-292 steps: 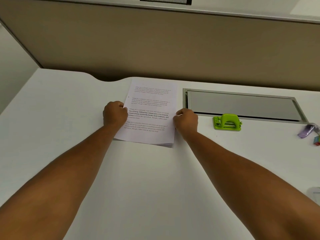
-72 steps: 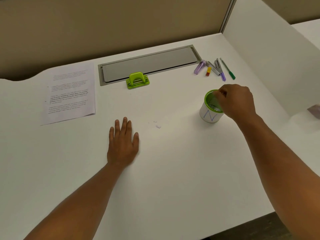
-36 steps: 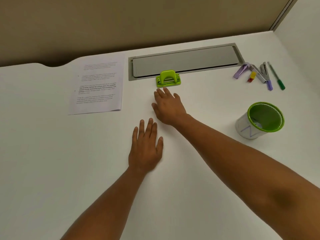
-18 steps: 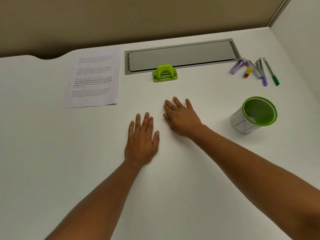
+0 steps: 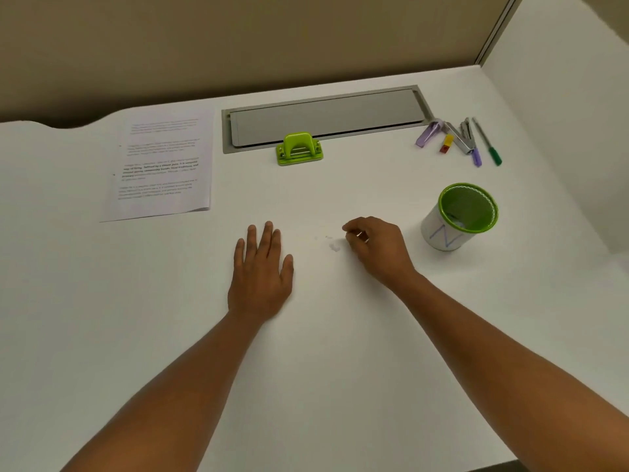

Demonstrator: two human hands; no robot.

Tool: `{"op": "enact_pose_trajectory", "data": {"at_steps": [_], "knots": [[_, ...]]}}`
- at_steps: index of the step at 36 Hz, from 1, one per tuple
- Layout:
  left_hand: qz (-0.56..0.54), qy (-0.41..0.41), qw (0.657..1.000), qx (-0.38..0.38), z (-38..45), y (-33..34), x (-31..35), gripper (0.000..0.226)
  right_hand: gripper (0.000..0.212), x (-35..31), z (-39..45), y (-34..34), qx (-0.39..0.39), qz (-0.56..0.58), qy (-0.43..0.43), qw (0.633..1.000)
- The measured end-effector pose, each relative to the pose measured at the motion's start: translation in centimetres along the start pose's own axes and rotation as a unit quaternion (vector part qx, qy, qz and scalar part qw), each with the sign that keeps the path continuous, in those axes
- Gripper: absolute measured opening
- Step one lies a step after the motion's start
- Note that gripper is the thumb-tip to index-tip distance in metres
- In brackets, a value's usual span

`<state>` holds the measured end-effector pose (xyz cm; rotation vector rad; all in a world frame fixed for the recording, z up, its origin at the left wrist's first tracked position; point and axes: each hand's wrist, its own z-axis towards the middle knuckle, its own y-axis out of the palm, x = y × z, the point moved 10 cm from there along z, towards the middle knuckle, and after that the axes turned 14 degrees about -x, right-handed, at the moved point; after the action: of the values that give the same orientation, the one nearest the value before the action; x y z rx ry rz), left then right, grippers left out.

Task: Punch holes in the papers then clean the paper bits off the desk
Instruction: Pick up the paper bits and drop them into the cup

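A small cluster of white paper bits (image 5: 334, 247) lies on the white desk (image 5: 340, 352) between my hands. My right hand (image 5: 376, 248) hovers just right of the bits, its fingers curled with the tips pinched together on what looks like a few bits. My left hand (image 5: 262, 270) lies flat on the desk, fingers straight, left of the bits. The stack of printed papers (image 5: 161, 165) rests at the back left. A green hole punch (image 5: 299, 148) stands behind the hands, near the grey hatch.
A green-rimmed white cup (image 5: 459, 218) with scraps inside stands right of my right hand. Pens, a stapler and small clips (image 5: 459, 141) lie at the back right. A grey cable hatch (image 5: 326, 117) is set into the desk. Partition walls (image 5: 561, 97) close the back and right.
My right hand slid to the right off the spot it covered, uncovering the paper bits, and its flat fingers curled into a pinch. My left hand stayed flat in place.
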<state>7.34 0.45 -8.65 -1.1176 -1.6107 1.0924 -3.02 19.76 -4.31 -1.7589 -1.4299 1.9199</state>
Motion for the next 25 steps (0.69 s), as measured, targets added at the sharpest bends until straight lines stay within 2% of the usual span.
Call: {"op": "enact_pose_trajectory", "data": {"at_steps": [6,10,13,15,18,21,25], "knots": [[0.003,0.001,1.000,0.005,-0.1,-0.1,0.0,0.061,0.019,-1.4,0.2,0.5,-0.005,0.038,-0.026,0.999],[-0.002,0.002,1.000,0.005,-0.1,-0.1,0.0,0.062,0.022,0.3,-0.6,-2.9,0.096,0.080,0.017,0.992],[-0.002,0.002,1.000,0.008,0.0,0.0,-0.1,0.062,0.026,1.5,-2.8,-4.2,0.149,0.020,0.050,0.987],[-0.004,0.003,1.000,0.009,0.0,0.0,-0.1,0.062,0.036,1.9,-3.4,-2.3,0.097,-0.076,0.074,0.990],[-0.007,0.004,1.000,0.011,0.0,0.0,-0.1,0.062,0.063,2.5,-4.4,2.4,-0.029,-0.220,0.137,0.965],[-0.001,0.001,1.000,0.006,0.0,0.0,-0.1,0.063,0.082,2.3,-5.2,5.5,-0.086,-0.242,0.158,0.953],[0.004,0.001,1.000,0.006,0.0,-0.1,-0.1,0.064,0.090,0.7,-4.7,7.5,-0.097,-0.242,0.145,0.954]]}}
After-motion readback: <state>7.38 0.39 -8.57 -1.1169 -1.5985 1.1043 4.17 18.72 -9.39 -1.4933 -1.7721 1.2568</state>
